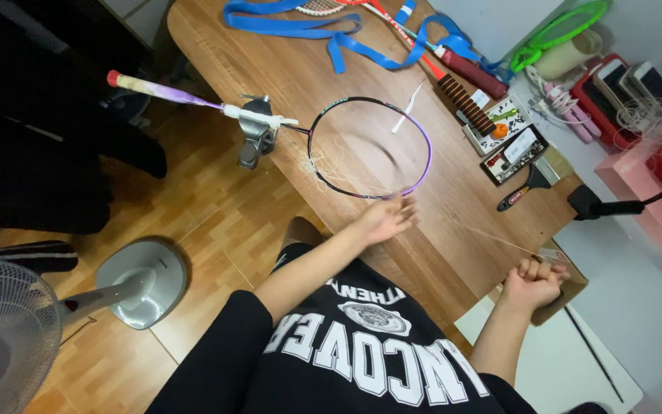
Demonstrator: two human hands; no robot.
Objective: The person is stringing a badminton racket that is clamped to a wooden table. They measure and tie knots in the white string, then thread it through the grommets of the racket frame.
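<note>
A badminton racket (369, 149) with a black and purple frame lies over the wooden table (270, 69), its shaft held in a grey metal clamp (254, 138) at the table edge. Most of the head has no strings; loose pale string (317, 170) bunches at its near-left side. My left hand (386, 220) rests at the near rim of the frame, fingers on it. My right hand (532, 282) is a fist closed on a thin pale string (492, 239) that runs taut from the frame to the fist.
Blue straps (323, 31) and a red racket (453, 65) lie at the far end of the table. A small tool tray (513, 153), a scraper (526, 188), phones and cables lie to the right. A standing fan (9, 337) is on the floor to the left.
</note>
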